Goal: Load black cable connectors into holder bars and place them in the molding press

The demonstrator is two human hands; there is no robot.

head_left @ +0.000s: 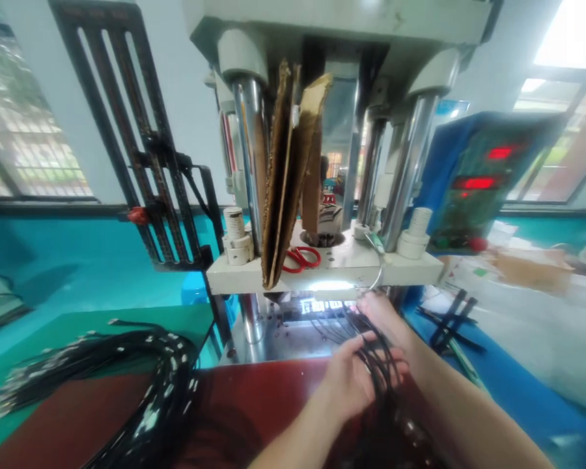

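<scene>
My left hand (354,374), palm up, has its fingers curled round several black cables (381,365), whose lengths hang down toward me. Farther in, at the front of the press, my right hand (378,312) is closed on the cables close to their far ends; its fingertips are partly hidden and blurred. Thin cable ends (329,326) fan out over the metal lower plate (273,335) of the press, under a bright light. The exact seating of those ends is too blurred to tell.
Red-handled scissors (303,258) and upright cardboard (286,182) stand on the press's white platform (361,267). At left, a large bundle of black cables (163,378) lies across the green and red surfaces. A blue control box (483,176) and black strips (452,326) are at right.
</scene>
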